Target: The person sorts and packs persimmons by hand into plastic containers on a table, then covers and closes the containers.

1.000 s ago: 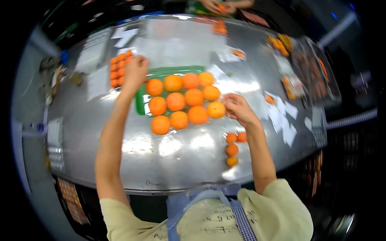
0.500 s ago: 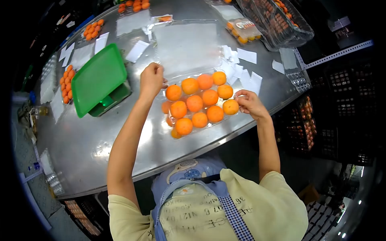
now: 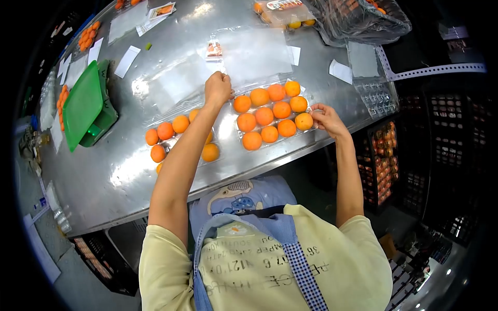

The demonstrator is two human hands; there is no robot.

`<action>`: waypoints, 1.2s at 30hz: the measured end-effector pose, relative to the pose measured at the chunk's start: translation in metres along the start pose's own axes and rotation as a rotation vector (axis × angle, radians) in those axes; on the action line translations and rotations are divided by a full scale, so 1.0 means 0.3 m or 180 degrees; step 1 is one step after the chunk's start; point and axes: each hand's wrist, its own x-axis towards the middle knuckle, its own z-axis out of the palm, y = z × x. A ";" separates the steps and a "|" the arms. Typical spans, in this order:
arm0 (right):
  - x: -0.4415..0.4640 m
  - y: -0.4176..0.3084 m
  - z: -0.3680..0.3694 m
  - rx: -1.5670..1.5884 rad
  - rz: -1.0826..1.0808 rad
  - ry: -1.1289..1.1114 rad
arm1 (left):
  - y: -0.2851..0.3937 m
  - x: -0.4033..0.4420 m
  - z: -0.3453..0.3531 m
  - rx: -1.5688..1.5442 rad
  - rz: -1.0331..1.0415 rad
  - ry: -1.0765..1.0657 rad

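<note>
A clear plastic clamshell box [image 3: 236, 139] holds rows of orange citrus fruit [image 3: 264, 116], its see-through lid [image 3: 259, 54] folded back flat on the far side. My left hand [image 3: 219, 89] is closed at the box's far left corner, near the hinge. At the right edge, my right hand [image 3: 327, 120] pinches the rim beside the nearest fruit. To the left, a second open box holds more orange fruit [image 3: 180, 124]; my left forearm covers part of it. A small label with a fruit picture [image 3: 214, 49] shows by the lids.
A green tray-topped scale [image 3: 85, 103] stands at the left on the metal table [image 3: 124, 192]. White paper slips [image 3: 127, 61] lie about. A closed fruit box [image 3: 288, 13] and a plastic-lined crate [image 3: 358, 26] are at the far right. More orange fruit [image 3: 89, 36] sits far left.
The box between my hands has shifted right relative to the second box, which was mostly hidden beneath it and now shows at the left. The view has shifted too; both hands keep their hold.
</note>
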 end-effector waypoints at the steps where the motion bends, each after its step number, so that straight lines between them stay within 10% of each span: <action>1: 0.013 -0.001 -0.013 -0.0100 0.0053 0.0020 | -0.043 0.037 0.031 0.0073 0.0021 0.0065; 9: 0.040 0.027 -0.067 -0.2031 -0.0802 0.0865 | -0.120 0.073 0.041 -0.0504 -0.0704 0.0048; 11: -0.010 -0.064 0.023 -0.2322 -0.1142 0.1515 | -0.135 0.026 0.027 0.0403 0.0243 0.0613; 15: -0.040 -0.098 0.297 -0.2522 -0.2149 0.0621 | -0.100 -0.133 0.010 0.1018 0.1302 0.0507; 21: -0.059 -0.023 0.480 -0.3242 -0.3043 0.0383 | -0.100 -0.221 0.038 0.0747 0.1313 -0.0029; 36: -0.048 0.006 0.161 -0.2627 -0.2510 0.1534 | -0.152 -0.517 0.101 0.1711 0.2202 -0.0045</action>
